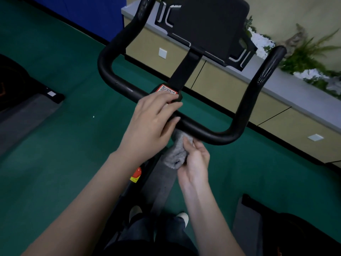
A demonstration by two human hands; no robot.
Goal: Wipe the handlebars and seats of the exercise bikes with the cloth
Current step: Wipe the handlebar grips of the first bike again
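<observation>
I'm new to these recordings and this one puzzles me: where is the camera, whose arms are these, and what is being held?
There is no robot here. One wide-angle camera sits on a person's head and looks down, so the two bare arms are the wearer's own. In front is the black U-shaped handlebar of an exercise bike, with a flat black console panel above it, over a green floor. The left hand lies over the middle of the bar, fingers fairly straight. The right hand grips a crumpled grey cloth just below the bar. The wearer's light-toed shoes show near the bottom edge.
</observation>
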